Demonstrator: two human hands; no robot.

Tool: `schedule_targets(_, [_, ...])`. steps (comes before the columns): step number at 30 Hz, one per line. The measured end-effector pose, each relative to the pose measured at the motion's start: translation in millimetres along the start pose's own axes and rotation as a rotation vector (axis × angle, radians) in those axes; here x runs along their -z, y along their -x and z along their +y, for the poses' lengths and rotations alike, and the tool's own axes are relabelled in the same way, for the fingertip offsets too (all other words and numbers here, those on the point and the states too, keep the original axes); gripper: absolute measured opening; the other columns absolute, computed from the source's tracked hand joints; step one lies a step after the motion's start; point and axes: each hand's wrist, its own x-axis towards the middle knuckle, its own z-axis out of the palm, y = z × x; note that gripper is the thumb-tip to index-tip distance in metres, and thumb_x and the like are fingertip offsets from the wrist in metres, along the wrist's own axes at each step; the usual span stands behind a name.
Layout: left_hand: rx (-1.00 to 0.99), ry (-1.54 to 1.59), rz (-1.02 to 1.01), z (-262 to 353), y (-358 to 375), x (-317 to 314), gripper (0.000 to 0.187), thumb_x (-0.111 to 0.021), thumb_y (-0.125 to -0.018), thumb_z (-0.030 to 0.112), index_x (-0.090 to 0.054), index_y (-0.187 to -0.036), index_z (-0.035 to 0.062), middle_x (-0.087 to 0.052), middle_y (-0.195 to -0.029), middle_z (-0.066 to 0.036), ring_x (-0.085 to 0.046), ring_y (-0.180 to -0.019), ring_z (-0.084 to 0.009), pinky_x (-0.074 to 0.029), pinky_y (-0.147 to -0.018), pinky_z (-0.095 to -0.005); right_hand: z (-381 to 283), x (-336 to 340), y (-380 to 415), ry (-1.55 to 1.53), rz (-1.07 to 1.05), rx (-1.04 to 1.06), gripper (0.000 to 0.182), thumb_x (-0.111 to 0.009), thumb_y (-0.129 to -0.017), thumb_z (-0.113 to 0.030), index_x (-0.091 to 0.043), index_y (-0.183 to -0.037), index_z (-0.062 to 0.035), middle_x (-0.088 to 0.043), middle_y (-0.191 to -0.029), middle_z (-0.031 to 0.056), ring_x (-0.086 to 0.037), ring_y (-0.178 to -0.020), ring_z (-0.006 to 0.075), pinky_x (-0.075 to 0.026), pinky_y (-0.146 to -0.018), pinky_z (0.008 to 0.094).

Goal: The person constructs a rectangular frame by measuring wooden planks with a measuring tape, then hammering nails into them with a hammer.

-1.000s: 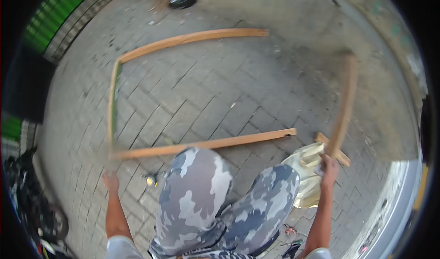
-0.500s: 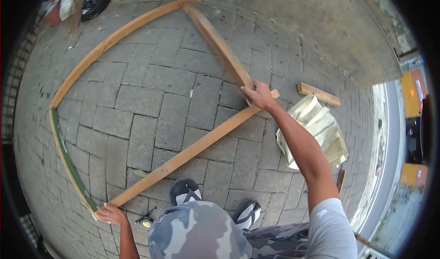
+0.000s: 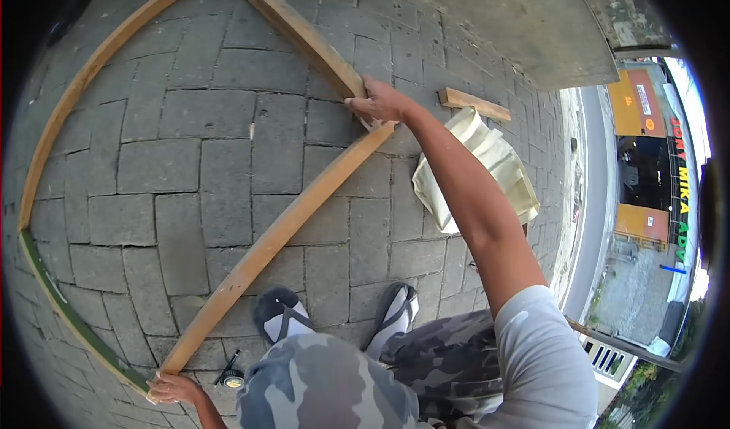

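Note:
Four wooden beams form a large four-sided outline on the paving. My left hand (image 3: 175, 389) grips the bottom-left corner, where the near wooden beam (image 3: 251, 265) meets a beam with a green face (image 3: 72, 319). At the near beam's other end, my right hand (image 3: 384, 101) is closed around the lower end of the right wooden beam (image 3: 300, 30); my fingers partly hide that joint. The far-left wooden beam (image 3: 84, 72) runs up to the top corner. A round tape measure (image 3: 232, 379) lies beside my left hand, with a thin dark stick-like item (image 3: 227, 363) against it.
A short wood offcut (image 3: 475, 104) and a crumpled cream sack (image 3: 475, 167) lie right of the frame. My sandalled feet (image 3: 283, 319) stand just behind the near beam. A concrete wall (image 3: 525, 26) rises at top right, with a road (image 3: 589, 201) beyond the paving.
The view has shifted, so the frame appears lower and further left. The gap between the right beam's end and the near beam looks smaller. Both hands stay at their corners.

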Motion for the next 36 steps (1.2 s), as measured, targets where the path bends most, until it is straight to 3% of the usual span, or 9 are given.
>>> schedule_targets(1, [0.321,0.258,-0.23,3.5,-1.3,4.3,0.062,-0.037,-0.111,0.046,-0.034,-0.157,0.0061,-0.038,-0.156,-0.022,-0.026,-0.149,-0.0464,-0.024,-0.119,-0.0624,-3.2,0.5,3.3,-0.025,-0.036,-0.036,0.058,-0.068,-0.093,-0.046,-0.057,-0.121,0.0043,-0.068,-0.091,0.0178,-0.068,-0.081,0.024,-0.054,-0.073,0.0392])
schedule_targets(5, [0.137,0.267,-0.067,10.7,-16.7,23.7,0.067,-0.038,-0.108,0.053,-0.036,-0.158,0.0083,-0.036,-0.158,-0.023,-0.02,-0.152,-0.0466,-0.019,-0.12,-0.0638,4.5,7.7,-2.0,0.011,-0.014,0.005,0.061,-0.067,-0.094,-0.049,-0.056,-0.123,0.0045,-0.068,-0.095,0.0203,-0.068,-0.086,0.0273,-0.054,-0.076,0.0411])
schedule_targets(6, [-0.071,0.383,0.02,28.9,-36.4,59.7,0.066,-0.043,-0.107,0.05,-0.037,-0.157,0.0064,-0.037,-0.158,-0.023,-0.02,-0.152,-0.0462,-0.017,-0.121,-0.0638,15.9,5.9,-4.8,0.031,0.034,0.05,0.062,-0.067,-0.094,-0.049,-0.056,-0.123,0.0047,-0.068,-0.095,0.0211,-0.068,-0.087,0.0284,-0.054,-0.077,0.0417])
schedule_targets(9, [-0.415,0.668,-0.155,89.7,-88.6,169.9,0.066,-0.049,-0.104,0.045,-0.039,-0.155,0.0036,-0.038,-0.158,-0.024,-0.022,-0.152,-0.0458,-0.015,-0.121,-0.0638,26.7,-0.4,-7.2,0.116,0.079,0.083,0.064,-0.067,-0.094,-0.05,-0.056,-0.123,0.006,-0.069,-0.097,0.0237,-0.069,-0.09,0.0318,-0.054,-0.081,0.0434])
schedule_targets(11, [-0.534,0.785,-0.254,96.4,-85.4,171.8,0.06,-0.055,-0.102,0.034,-0.044,-0.151,0.0024,-0.04,-0.155,-0.025,-0.027,-0.149,-0.0464,-0.018,-0.12,-0.0629,24.5,1.4,-7.3,0.169,0.084,0.081,0.065,-0.066,-0.094,-0.051,-0.056,-0.122,0.0068,-0.069,-0.098,0.0253,-0.069,-0.091,0.0339,-0.054,-0.082,0.044])
schedule_targets(16, [-0.398,1.015,-0.492,98.0,-76.4,147.1,0.048,-0.061,-0.095,0.01,-0.05,-0.141,0.0018,-0.049,-0.139,-0.026,-0.044,-0.13,-0.0464,-0.033,-0.108,-0.059,17.5,-2.2,-7.4,0.135,0.075,0.1,0.066,-0.066,-0.094,-0.052,-0.057,-0.12,0.0078,-0.069,-0.099,0.0276,-0.069,-0.092,0.0365,-0.053,-0.081,0.0449])
schedule_targets(19, [-0.533,0.974,-0.484,98.0,-92.3,158.1,0.049,-0.059,-0.095,0.008,-0.047,-0.142,-0.0005,-0.052,-0.129,-0.025,-0.047,-0.119,-0.0454,-0.036,-0.101,-0.0576,15.6,-0.2,-4.1,0.126,0.089,0.109,0.065,-0.066,-0.094,-0.051,-0.057,-0.12,0.0077,-0.07,-0.098,0.0267,-0.07,-0.09,0.0363,-0.054,-0.08,0.0453])
schedule_targets(23, [-0.683,1.01,-0.387,80.1,-87.4,128.2,0.048,-0.057,-0.096,0.008,-0.046,-0.143,-0.0012,-0.051,-0.129,-0.026,-0.046,-0.118,-0.0475,-0.035,-0.101,-0.0585,35.3,-1.0,-8.5,0.073,0.145,0.107,0.067,-0.067,-0.093,-0.052,-0.057,-0.12,0.0076,-0.071,-0.097,0.0257,-0.07,-0.09,0.0364,-0.054,-0.08,0.0454])
schedule_targets(36, [-0.604,0.985,-0.425,76.8,-84.1,144.4,0.044,-0.052,-0.103,0.013,-0.043,-0.144,-0.0009,-0.05,-0.134,-0.025,-0.046,-0.123,-0.0463,-0.034,-0.104,-0.059,24.6,-25.2,-19.5,0.487,0.068,0.171,0.074,-0.069,-0.088,-0.057,-0.055,-0.122,0.0071,-0.069,-0.103,0.0305,-0.067,-0.1,0.0457,-0.053,-0.088,0.0503])
